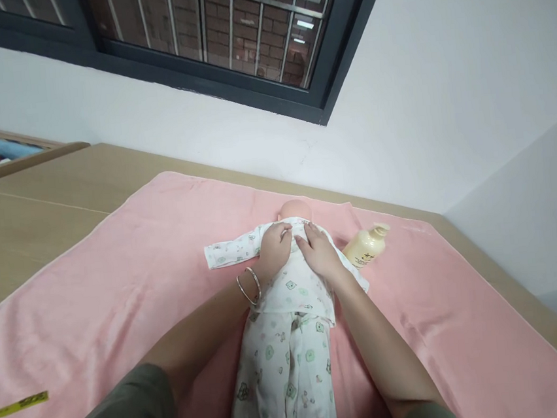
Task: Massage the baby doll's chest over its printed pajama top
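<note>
A baby doll (294, 211) lies on its back on a pink towel (117, 277), dressed in a white patterned top and trousers (287, 353). My left hand (275, 249), with a silver bangle on the wrist, rests on the doll's chest at the neckline, fingers curled on the fabric. My right hand (318, 251) lies beside it on the chest, fingers pressed on the same collar area. One sleeve (230, 250) of the top stretches out to the left. Only the crown of the doll's head shows beyond my hands.
A cream pump bottle (365, 246) lies on the towel just right of the doll. The towel covers a wooden table (27, 213) against a white wall under a barred window. A yellow measuring tape (16, 406) lies at the lower left.
</note>
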Action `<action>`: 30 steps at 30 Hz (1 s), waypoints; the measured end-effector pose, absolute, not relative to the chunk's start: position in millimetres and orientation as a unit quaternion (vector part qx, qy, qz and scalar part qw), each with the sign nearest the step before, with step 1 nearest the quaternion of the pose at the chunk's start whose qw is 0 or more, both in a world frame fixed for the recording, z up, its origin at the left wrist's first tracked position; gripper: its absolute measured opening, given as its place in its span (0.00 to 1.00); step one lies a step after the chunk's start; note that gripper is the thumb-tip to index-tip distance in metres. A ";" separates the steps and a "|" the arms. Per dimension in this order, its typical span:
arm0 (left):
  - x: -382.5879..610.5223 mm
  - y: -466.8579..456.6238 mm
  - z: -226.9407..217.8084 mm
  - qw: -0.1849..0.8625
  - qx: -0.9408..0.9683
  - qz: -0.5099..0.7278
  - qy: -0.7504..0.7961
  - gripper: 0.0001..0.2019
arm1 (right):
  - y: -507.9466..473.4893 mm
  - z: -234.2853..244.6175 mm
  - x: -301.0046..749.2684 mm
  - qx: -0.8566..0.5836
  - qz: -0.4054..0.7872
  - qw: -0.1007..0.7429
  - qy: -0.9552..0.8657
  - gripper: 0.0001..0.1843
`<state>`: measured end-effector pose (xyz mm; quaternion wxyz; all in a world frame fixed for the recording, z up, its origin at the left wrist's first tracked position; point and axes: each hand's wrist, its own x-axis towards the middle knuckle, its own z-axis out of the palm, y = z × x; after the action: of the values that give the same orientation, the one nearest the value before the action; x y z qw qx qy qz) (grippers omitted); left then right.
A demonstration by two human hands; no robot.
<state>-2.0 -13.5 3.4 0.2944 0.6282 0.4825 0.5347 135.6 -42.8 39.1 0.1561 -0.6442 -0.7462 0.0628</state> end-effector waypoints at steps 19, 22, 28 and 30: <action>2.7 -24.6 -3.8 0.119 0.746 0.360 0.548 0.22 | -45.3 39.4 137.4 -0.673 0.063 0.157 -0.720 0.32; -6.3 -16.0 2.0 0.114 0.786 0.301 0.528 0.23 | -63.5 41.1 117.6 -0.690 0.029 0.125 -0.712 0.31; -13.0 -11.7 6.1 0.124 0.801 0.273 0.519 0.25 | -71.8 39.9 110.6 -0.655 0.012 0.152 -0.740 0.28; -3.5 -25.3 6.3 0.097 0.794 0.268 0.537 0.26 | -60.1 40.7 125.0 -0.650 0.035 0.179 -0.737 0.26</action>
<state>-3.5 -25.3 6.3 0.0974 0.7938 0.5370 0.2684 125.0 -60.1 40.7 0.1794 -0.6504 -0.7372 0.0352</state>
